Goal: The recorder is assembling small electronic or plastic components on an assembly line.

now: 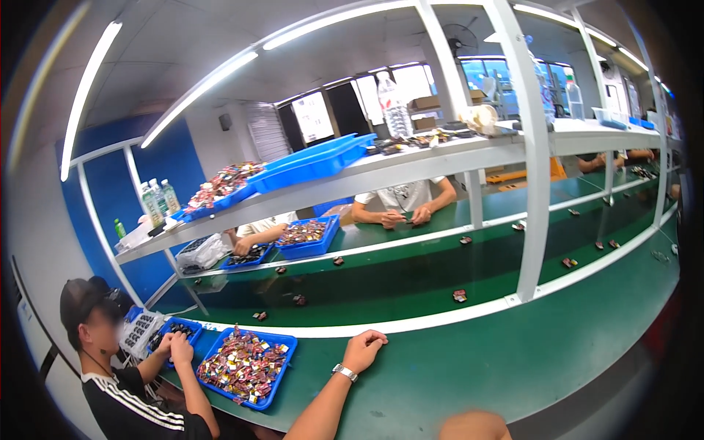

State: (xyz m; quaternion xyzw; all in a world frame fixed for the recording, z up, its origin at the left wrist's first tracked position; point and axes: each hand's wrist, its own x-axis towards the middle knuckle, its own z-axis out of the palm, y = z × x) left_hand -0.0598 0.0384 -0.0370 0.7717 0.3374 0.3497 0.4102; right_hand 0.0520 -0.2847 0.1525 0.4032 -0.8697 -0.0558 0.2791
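My left hand (365, 350), with a metal-banded watch (345, 372) on its wrist, rests on the green worktop (440, 352) beside the white rail. Its fingers are curled in, and whatever may be inside them is hidden. To its left stands a blue tray (290, 359) heaped with small parts (242, 367) in dark red, yellow and white. A blurred skin-coloured shape at the lower edge looks like my right hand (473, 427); its fingers cannot be made out.
Left of me a person in a black cap (82, 301) works over a blue tray of black parts (174, 331). Beyond the white rail (352, 328), small parts lie scattered along a green conveyor belt (381, 301). White posts (529, 183) carry a shelf (440, 155). Other people sit opposite.
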